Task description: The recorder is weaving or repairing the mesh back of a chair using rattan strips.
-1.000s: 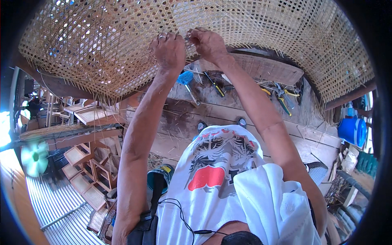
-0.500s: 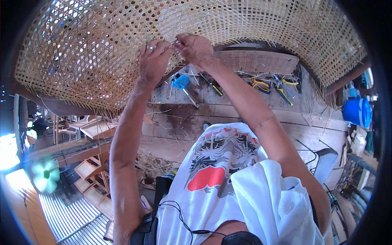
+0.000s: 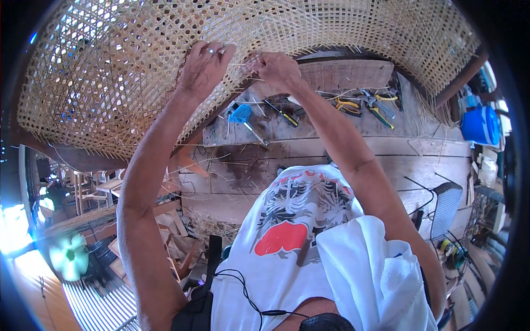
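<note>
A wide sheet of woven cane webbing (image 3: 138,71) arches over a dark wooden frame across the top of the view, with loose strand ends along its lower edge. My left hand (image 3: 204,69), a ring on one finger, rests against the weave with thumb and fingers apart. Just to its right, my right hand (image 3: 277,70) is closed in a pinch at the webbing's edge. A thin pale cane strand (image 3: 240,64) spans the gap between the hands and runs into the right fingers. Those fingertips are partly blurred.
On the wooden bench (image 3: 309,148) lie a blue-headed tool (image 3: 240,113), a screwdriver (image 3: 282,114), yellow-handled pliers (image 3: 348,106), green-handled cutters (image 3: 380,115) and cane scraps. A blue bucket (image 3: 480,125) is at right, a fan (image 3: 70,254) at lower left.
My hands, close together before, have drawn apart: the left moved slightly up and left, the right moved right. A strand now shows between them. The view has shifted slightly.
</note>
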Demonstrator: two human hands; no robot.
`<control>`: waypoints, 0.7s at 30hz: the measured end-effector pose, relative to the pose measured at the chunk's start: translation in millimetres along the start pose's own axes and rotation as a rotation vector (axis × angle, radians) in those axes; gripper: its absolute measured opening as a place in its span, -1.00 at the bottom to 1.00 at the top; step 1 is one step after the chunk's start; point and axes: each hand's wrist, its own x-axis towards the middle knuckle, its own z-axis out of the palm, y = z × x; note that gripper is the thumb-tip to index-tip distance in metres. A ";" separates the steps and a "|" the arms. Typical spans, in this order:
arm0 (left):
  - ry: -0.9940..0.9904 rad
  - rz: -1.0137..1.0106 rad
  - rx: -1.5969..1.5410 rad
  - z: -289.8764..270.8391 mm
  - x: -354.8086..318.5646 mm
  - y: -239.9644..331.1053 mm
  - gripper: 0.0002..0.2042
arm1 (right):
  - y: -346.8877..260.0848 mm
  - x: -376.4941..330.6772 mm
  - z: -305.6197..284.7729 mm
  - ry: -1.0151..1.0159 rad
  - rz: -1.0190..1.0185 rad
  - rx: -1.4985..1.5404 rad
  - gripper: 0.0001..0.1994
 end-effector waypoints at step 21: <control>0.662 -1.732 -2.422 61.4 20.7 126.5 -0.70 | 294.6 -461.1 -9.2 0.097 0.915 0.120 -0.55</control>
